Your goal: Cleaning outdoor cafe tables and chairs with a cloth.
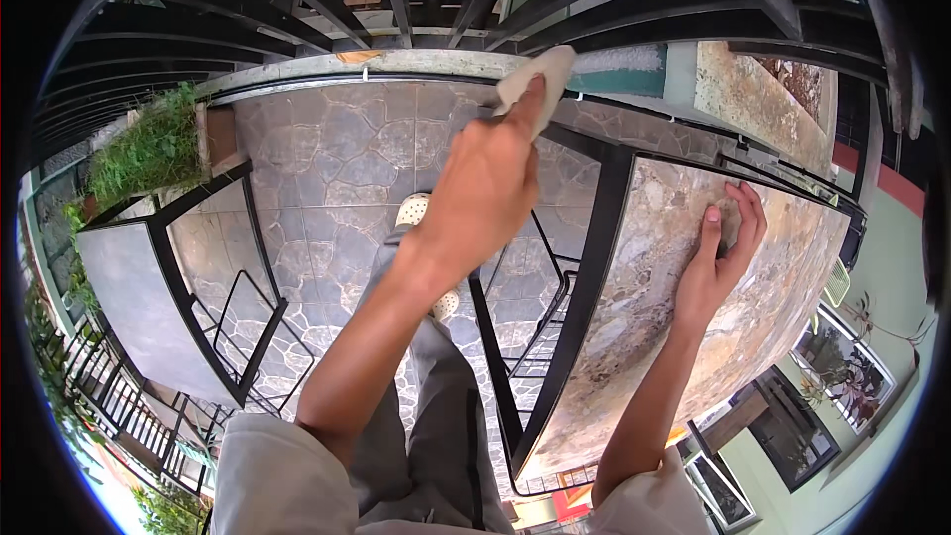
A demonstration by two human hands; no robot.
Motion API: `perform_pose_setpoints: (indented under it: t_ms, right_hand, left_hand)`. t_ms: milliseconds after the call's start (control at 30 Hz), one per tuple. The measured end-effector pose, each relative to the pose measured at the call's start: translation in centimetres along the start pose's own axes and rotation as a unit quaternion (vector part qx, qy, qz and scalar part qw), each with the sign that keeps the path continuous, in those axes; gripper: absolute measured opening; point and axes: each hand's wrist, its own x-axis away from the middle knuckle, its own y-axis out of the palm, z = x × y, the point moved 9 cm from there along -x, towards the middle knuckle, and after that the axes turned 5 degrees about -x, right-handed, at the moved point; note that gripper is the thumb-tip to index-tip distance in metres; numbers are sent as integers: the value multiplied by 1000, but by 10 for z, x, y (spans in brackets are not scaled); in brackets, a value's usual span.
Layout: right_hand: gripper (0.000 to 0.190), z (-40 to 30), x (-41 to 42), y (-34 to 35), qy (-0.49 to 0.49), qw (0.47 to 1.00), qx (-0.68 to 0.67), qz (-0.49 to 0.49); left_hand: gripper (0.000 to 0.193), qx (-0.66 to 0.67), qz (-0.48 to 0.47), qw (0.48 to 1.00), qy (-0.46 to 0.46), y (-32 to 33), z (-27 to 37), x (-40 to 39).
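Note:
My left hand (487,189) is shut on an off-white cloth (546,82), its index finger stretched along the fabric. The cloth covers the far end of a black metal table-frame member (572,141); whether it touches the frame cannot be told. To the right is a tabletop (639,275) with a brown and cream stone pattern and a black edge. My right hand (717,253) rests on that top near its far side, fingers bent and apart, holding nothing.
On the left is another table with a grey top (148,305) and black frame. A planter of green grass-like leaves (148,141) stands behind it. Black railing bars (401,0) cross the far side. Under me are stone-patterned floor tiles (349,141) and my cream clogs (413,209).

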Motion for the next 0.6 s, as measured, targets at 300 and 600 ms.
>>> perform_pose_setpoints:
  t_ms: [300,600]
  right_hand:
    - [38,7,3,-2,10,1000,-26,-3]
    - [41,12,3,-1,-21,1000,-11,-10]
  left_hand:
    - [71,252,-190,944,101,44,-21,-8]
    - [68,213,53,945,241,72,-11,-28]
